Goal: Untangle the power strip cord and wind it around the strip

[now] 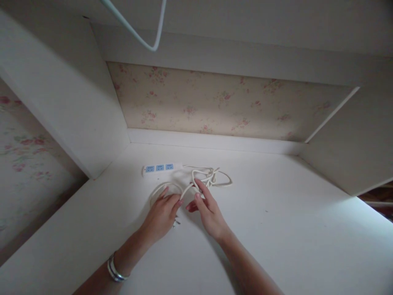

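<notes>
A white power strip [162,167] with blue socket faces lies on the white desktop. Its white cord [211,176] runs off to the right into a loose tangle. Closed round part of this cord is my left hand [162,213], with a loop of it curving behind the fingers. The plug [176,223] shows just below that hand, its metal prongs partly in sight. My right hand [207,205] is at the near side of the tangle, thumb and fingers curled about the cord. Some of its fingertips are hidden behind the strands.
White side panels [346,143] stand left and right of the desktop [291,221], and a low ledge [215,142] runs along the back. Floral wallpaper [208,102] covers the wall behind. Overhead hangs a bent pale cable or rod [153,47] under the upper shelf.
</notes>
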`<state>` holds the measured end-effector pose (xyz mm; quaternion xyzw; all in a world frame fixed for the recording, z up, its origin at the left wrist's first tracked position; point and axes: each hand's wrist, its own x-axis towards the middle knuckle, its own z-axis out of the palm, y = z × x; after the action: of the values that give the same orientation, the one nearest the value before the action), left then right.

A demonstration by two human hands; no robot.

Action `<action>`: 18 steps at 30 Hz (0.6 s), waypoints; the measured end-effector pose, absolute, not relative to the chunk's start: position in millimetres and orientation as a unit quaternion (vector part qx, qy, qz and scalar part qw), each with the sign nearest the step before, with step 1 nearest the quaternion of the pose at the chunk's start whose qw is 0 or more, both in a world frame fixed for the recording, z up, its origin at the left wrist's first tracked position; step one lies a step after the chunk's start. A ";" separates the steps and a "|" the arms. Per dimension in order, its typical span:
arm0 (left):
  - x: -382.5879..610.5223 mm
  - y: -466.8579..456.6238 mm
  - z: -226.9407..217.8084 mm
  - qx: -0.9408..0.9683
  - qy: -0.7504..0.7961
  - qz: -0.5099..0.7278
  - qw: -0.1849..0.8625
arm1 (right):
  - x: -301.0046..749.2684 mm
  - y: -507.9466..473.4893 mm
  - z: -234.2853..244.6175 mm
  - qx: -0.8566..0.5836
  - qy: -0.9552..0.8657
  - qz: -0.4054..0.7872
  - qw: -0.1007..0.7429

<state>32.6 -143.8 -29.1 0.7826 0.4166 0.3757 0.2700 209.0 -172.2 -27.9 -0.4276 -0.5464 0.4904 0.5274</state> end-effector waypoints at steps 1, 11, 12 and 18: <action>33.3 -143.6 -29.6 0.763 0.423 0.389 0.296 | 208.4 -173.2 -27.5 -0.427 -0.556 0.491 0.517; 38.9 -142.5 -26.4 0.661 0.455 0.413 0.430 | 197.7 -178.4 -23.2 -0.365 -0.580 0.554 0.473; 39.4 -142.9 -26.2 0.651 0.449 0.413 0.452 | 197.9 -177.8 -22.4 -0.364 -0.565 0.565 0.479; 41.4 -144.9 -31.2 0.565 0.398 0.404 0.599 | 196.1 -173.5 -22.9 -0.366 -0.516 0.607 0.480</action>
<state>41.4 -144.9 -31.2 0.5650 0.3985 0.4041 0.5989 196.1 -173.5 -22.9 -0.3659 -0.5164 0.6075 0.4800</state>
